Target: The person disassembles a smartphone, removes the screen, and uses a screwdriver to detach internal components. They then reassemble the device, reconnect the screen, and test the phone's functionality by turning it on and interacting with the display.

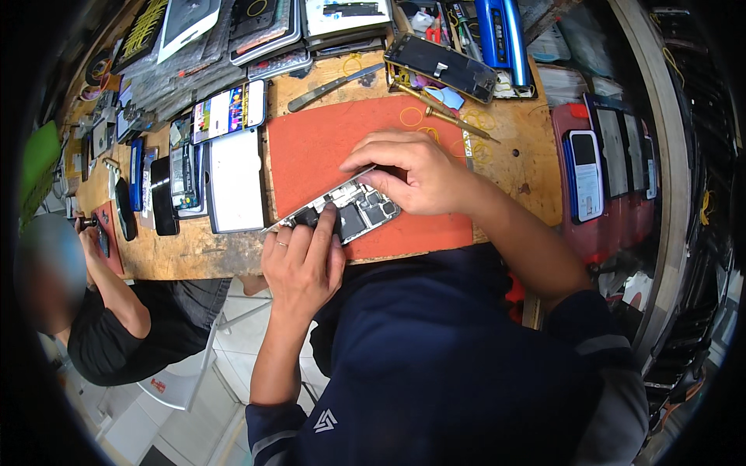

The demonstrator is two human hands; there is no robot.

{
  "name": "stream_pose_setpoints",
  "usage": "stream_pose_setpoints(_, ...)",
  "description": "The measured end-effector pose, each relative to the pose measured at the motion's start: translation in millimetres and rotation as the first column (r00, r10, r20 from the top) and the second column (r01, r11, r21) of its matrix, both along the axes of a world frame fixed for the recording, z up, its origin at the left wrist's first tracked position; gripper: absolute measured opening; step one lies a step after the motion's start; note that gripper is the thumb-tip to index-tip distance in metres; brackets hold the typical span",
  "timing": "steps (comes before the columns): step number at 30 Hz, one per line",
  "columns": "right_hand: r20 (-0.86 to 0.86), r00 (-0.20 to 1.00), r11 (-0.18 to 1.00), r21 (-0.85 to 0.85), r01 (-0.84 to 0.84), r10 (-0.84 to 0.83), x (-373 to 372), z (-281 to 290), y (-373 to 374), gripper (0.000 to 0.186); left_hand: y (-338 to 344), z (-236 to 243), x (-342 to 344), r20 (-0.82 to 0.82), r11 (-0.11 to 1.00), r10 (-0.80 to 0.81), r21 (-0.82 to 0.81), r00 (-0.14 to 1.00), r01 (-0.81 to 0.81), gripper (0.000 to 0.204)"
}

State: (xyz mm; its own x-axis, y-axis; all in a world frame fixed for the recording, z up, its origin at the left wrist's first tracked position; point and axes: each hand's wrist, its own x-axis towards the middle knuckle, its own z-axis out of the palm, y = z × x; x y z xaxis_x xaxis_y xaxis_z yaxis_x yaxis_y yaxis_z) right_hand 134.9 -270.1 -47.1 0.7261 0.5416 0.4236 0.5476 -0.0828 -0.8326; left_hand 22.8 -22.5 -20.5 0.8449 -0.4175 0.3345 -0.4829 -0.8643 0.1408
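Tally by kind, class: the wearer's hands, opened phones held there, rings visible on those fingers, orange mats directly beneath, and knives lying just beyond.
Hands (left hand, right hand): 2
Opened phone: 1
Ring: 1
Orange mat: 1
Knife: 1
Total: 6

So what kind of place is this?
Probably a phone repair workshop: there's an opened phone with its insides showing, a thin brass-coloured screwdriver, and a dark phone on the wooden bench.

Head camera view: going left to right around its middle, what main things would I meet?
Co-worker's forearm, black phone, white flat panel, left hand, right hand, blue-edged phone-shaped item. The opened phone overlaps both hands, so its place is unclear.
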Motion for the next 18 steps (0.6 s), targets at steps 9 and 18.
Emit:
stream_pose_setpoints(9, -0.046, 0.999, 0.997, 0.072, -0.018, 0.021, 0, 2, 1, 0.016, 3, -3, 2, -0.065, 0.990, -0.014, -0.144, 0.998, 0.004, 0.050)
stream_pose_setpoints(18, -0.083, 0.996, 0.999, 0.005, -0.043, 0.043, 1, 2, -5, 0.020, -3, 9, 5, -0.120, 0.999, -0.005, -0.047, 0.993, -0.001, 0.047)
